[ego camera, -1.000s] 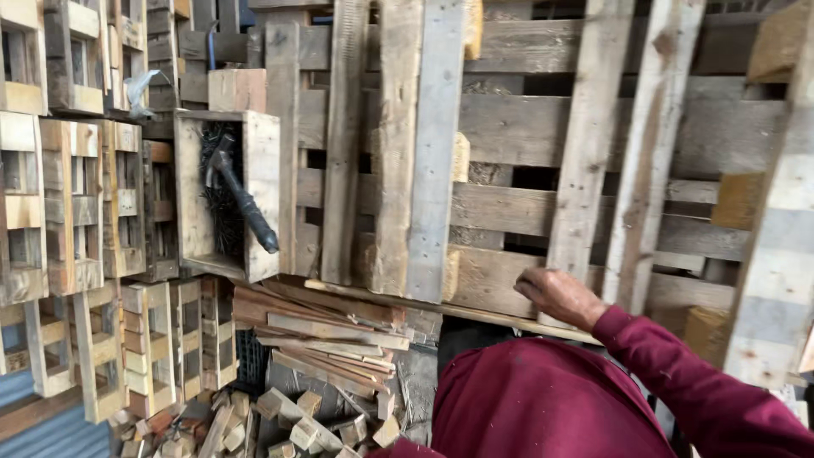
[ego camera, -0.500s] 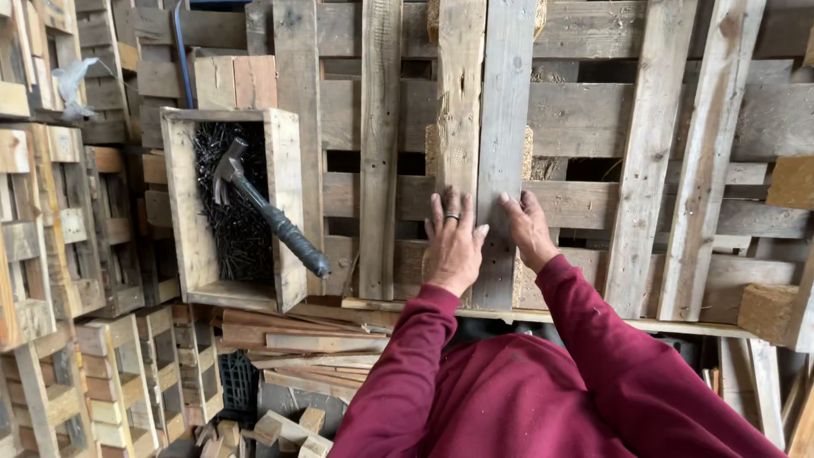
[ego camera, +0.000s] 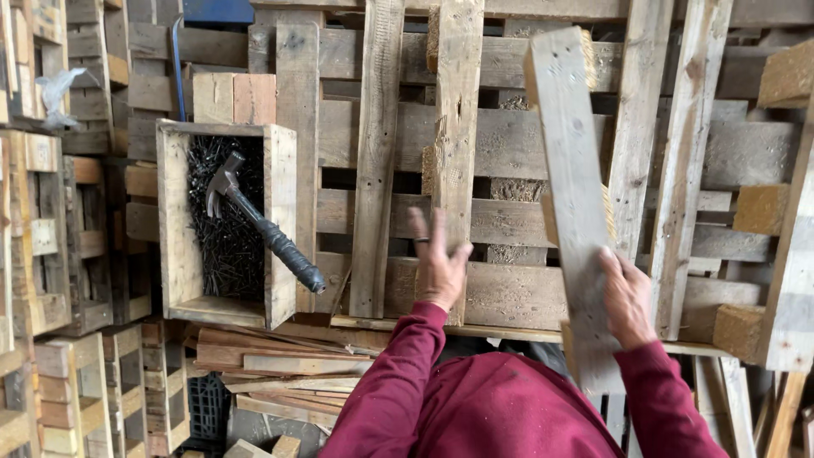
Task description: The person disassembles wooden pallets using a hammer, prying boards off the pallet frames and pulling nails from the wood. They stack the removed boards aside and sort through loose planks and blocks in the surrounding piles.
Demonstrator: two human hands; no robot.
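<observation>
**Plank lifted off the pallet stack**

Weathered pallets [ego camera: 509, 144] fill the head view, with loose boards laid across them. Half a second earlier both hands lay close together on one board; now they are well apart. The right hand [ego camera: 629, 298] grips a grey plank [ego camera: 570, 170] near its lower end, fingers wrapped round the edge, the plank tilted and raised above the others. It looks rough, pale and worn. The left hand [ego camera: 439, 265] hovers with fingers spread wide, holding nothing. At the left, a wooden box [ego camera: 174, 229] of dark nails holds a hammer [ego camera: 263, 231].
</observation>
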